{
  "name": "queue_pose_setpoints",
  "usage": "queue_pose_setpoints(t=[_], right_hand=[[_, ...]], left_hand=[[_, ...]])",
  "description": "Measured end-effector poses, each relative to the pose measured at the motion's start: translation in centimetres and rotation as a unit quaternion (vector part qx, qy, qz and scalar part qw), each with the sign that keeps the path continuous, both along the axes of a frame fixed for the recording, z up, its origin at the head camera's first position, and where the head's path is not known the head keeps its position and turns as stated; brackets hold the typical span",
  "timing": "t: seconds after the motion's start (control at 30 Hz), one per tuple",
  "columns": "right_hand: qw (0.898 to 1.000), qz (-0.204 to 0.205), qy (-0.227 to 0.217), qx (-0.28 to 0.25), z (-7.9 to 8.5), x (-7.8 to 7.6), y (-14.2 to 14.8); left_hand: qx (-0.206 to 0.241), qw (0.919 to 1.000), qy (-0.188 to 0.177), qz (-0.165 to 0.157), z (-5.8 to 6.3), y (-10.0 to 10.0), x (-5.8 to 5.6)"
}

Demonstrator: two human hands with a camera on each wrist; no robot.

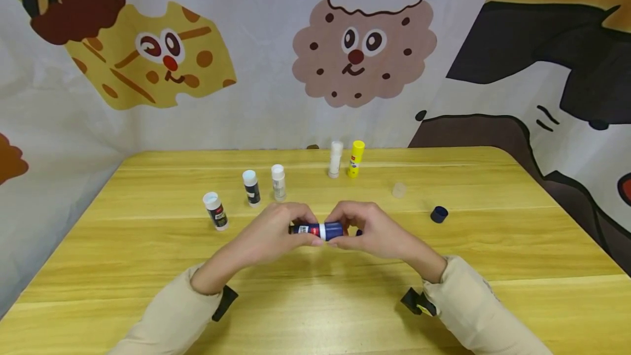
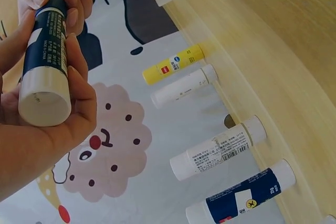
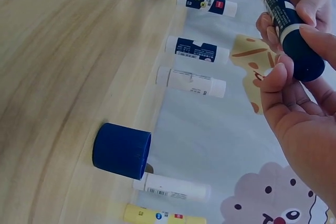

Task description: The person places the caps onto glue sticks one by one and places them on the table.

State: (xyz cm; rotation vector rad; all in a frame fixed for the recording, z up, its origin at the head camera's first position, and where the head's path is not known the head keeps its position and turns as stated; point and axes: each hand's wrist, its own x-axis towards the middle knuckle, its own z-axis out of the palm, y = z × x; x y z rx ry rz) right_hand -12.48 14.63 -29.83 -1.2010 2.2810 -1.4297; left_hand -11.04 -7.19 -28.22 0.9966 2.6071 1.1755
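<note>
A navy-and-white glue stick (image 1: 309, 229) lies level between my two hands, over the table's middle. My left hand (image 1: 270, 230) grips its labelled body, thumb in front; the white base (image 2: 46, 103) faces the left wrist camera. My right hand (image 1: 382, 229) pinches the dark blue cap (image 3: 303, 56) on the other end, between thumb and fingers. A white band (image 1: 322, 231) shows between body and cap. Beyond my right fingers, a small dark blue piece (image 1: 359, 232) is mostly hidden.
Left of my hands stand navy-labelled glue sticks (image 1: 215, 211) (image 1: 251, 188) and a white one (image 1: 278, 182). Farther back are a white stick (image 1: 335, 159) and a yellow one (image 1: 356, 159). A translucent cap (image 1: 399, 189) and a blue cap (image 1: 439, 214) sit on the right.
</note>
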Motion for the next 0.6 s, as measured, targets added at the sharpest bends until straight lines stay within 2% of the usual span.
queue_pose_setpoints(t=[0.47, 0.6], right_hand=[[0.999, 0.018, 0.028, -0.032, -0.75, -0.11, -0.05], [0.999, 0.018, 0.028, -0.037, -0.73, -0.10, -0.15]], left_hand=[[0.006, 0.9994, 0.018, -0.029, -0.39, 0.05, -0.06], [0.006, 0.9996, 0.011, -0.026, -0.28, 0.00, 0.05]])
